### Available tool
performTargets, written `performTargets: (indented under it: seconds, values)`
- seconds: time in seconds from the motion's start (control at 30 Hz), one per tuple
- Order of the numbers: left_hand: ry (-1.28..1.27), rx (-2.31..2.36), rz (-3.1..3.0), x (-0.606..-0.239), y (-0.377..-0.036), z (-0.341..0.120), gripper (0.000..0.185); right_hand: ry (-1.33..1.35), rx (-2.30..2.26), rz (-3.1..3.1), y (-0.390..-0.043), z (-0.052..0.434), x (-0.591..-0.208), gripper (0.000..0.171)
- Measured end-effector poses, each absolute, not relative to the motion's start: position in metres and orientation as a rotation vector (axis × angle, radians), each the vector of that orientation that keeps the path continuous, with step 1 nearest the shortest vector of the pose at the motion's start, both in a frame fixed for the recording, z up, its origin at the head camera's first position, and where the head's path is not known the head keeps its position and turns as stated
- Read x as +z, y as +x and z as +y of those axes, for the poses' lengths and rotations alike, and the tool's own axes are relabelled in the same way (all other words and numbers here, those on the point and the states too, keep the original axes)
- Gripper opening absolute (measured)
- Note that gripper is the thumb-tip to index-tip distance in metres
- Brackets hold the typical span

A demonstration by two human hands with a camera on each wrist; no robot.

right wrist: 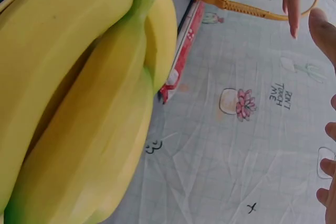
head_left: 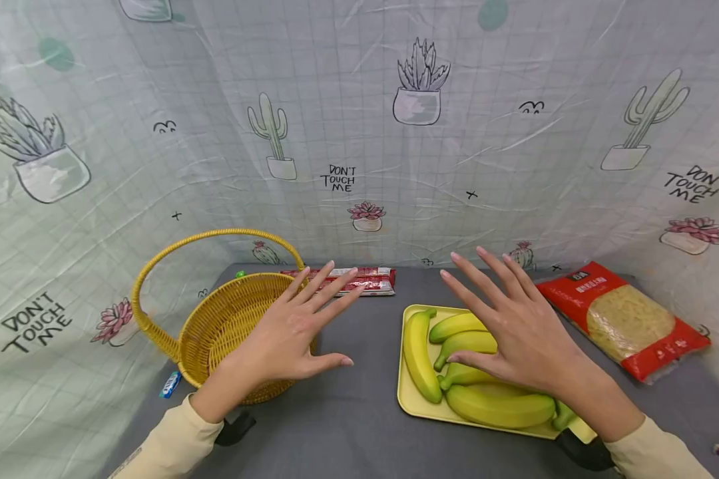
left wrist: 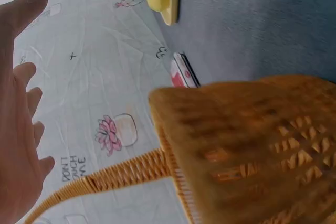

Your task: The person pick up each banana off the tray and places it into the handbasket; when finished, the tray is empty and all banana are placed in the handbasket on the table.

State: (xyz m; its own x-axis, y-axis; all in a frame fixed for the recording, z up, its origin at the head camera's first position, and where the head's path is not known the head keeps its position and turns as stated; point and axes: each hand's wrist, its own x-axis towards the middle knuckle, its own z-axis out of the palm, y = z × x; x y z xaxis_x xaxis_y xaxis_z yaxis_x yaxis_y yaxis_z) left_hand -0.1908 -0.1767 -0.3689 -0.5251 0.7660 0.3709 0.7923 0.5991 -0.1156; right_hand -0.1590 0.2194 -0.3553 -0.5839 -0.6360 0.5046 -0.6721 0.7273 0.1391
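Both hands flat, fingers spread, each grip apart: left hand [head_left: 287, 332] over basket [head_left: 216, 326], right hand [head_left: 515, 326] over bananas [head_left: 485, 399].

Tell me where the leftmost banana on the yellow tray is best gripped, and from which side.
Probably round its thick middle, from above. The leftmost banana lies flat on the yellow tray, its left flank clear of the other fruit, its stem pointing away from the person. The right hand, fingers spread, hovers over the bunch and could close thumb and fingers across the middle.

Bare grey tabletop [head_left: 359, 372] runs open between the woven yellow wicker basket [head_left: 228, 326] at left and the yellow rectangular tray [head_left: 409, 399] at right. A red flat packet [head_left: 365, 281] blocks its far end.
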Motion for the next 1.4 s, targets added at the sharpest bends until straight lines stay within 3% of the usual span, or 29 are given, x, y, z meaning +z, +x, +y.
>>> performTargets:
  seconds: [0.3, 1.4]
  values:
    - [-1.21, -0.113, -2.483, -0.379, -0.182, -0.2, 0.1, 0.981, 0.101, -2.395, -0.159, 0.225, -0.362, 0.107]
    - [-0.858, -0.364, -1.835, -0.393, -0.147, -0.294, 0.039, 0.776, 0.146, -2.432, -0.147, 0.285, -0.399, 0.097]
